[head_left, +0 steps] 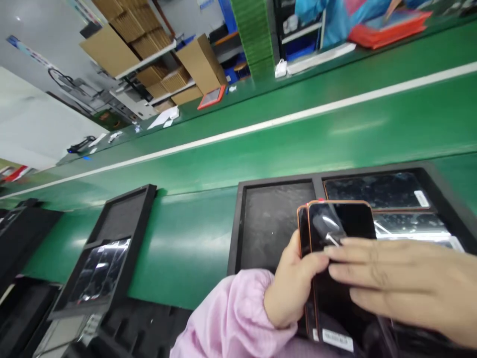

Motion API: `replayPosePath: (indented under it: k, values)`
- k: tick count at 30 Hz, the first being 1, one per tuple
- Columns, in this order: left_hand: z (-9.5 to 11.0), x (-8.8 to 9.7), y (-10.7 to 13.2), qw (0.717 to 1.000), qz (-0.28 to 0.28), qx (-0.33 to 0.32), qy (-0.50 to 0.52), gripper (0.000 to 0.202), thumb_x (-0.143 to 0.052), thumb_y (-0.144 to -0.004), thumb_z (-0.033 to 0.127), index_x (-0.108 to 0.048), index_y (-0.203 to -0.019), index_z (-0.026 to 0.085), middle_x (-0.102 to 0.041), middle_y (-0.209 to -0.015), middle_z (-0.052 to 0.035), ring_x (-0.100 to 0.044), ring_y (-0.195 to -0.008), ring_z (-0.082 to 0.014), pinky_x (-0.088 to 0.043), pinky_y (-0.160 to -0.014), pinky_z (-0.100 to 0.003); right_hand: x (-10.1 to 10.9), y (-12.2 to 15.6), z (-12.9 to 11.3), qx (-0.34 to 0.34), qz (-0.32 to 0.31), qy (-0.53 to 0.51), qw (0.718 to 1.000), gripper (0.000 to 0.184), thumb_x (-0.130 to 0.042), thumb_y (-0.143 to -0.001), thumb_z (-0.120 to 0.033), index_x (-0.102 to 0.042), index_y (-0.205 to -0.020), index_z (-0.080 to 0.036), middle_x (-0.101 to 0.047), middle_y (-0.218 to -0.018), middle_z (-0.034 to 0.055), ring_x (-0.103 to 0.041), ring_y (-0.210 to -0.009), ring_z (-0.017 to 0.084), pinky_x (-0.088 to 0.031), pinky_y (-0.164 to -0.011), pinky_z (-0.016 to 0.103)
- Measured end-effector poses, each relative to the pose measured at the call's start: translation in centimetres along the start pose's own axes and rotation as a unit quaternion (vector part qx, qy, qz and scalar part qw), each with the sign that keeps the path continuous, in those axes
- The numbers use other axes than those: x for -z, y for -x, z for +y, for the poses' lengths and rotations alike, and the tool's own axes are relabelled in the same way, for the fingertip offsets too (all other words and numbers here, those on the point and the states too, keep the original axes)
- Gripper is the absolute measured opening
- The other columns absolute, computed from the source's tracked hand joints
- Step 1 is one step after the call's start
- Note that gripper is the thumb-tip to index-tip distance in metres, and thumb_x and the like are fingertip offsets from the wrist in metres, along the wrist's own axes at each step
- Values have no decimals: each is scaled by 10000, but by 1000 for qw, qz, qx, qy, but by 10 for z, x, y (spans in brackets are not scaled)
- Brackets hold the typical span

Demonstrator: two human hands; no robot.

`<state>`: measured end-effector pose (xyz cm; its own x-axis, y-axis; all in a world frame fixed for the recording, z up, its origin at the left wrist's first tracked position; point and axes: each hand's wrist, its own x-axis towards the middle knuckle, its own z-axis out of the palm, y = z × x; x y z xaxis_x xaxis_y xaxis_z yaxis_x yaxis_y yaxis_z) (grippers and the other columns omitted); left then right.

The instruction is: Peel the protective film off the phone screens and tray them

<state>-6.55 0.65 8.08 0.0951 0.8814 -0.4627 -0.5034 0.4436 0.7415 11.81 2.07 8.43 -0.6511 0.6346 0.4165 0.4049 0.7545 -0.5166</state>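
My left hand point(292, 283), in a pink sleeve, is closed around the left edge of two overlapping smartphones. The front smartphone point(345, 219) has a dark glossy screen, an orange rim and a white barcode label near its lower end. Behind it, the second smartphone point(304, 231) shows only as a narrow strip on the left. My right hand point(398, 283) lies with its fingers stretched flat over the front screen. Beyond my hands is a black tray point(318, 185). Its right compartment holds a smartphone point(376, 191) and another smartphone point(413, 223) partly covered by my right hand.
A second black tray point(151, 204) with several dark phones sits on the green work surface point(186, 238) to the left. More black trays point(22, 233) are at the far left. Across the line, a person in blue point(339, 22) has a hand over a red stack point(391, 31).
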Motion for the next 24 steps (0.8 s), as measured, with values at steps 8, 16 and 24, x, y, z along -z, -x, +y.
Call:
replayPosePath:
  k: [8,16,24]
  values:
    - [3,-3,-7,998,28,27,51,404,-704,-600,233,-583,-984,196,-607,-863,-4,-556,-871,-201,-382,-862,-353,8,-48,49,24,13,21,999,348,-485,-931,-472,-575,-663,-269,-625,-935,73,-567,-961,330,-459,-815,532]
    - [1,1,-11,995,28,59,77,325,-717,-636,240,-581,-928,194,-622,-832,8,-583,-840,-181,-402,-840,-329,1,-59,53,6,39,44,998,401,-488,-932,-469,-541,-610,-237,-576,-942,96,-544,-933,299,-472,-770,487]
    - [2,2,-9,990,6,40,134,403,-763,-643,248,-592,-1004,192,-687,-847,-4,-638,-770,-179,-462,-729,-294,9,-54,48,-213,119,-162,956,531,-400,-877,-719,-534,-723,-229,-595,-751,36,-583,-664,182,-505,-616,334]
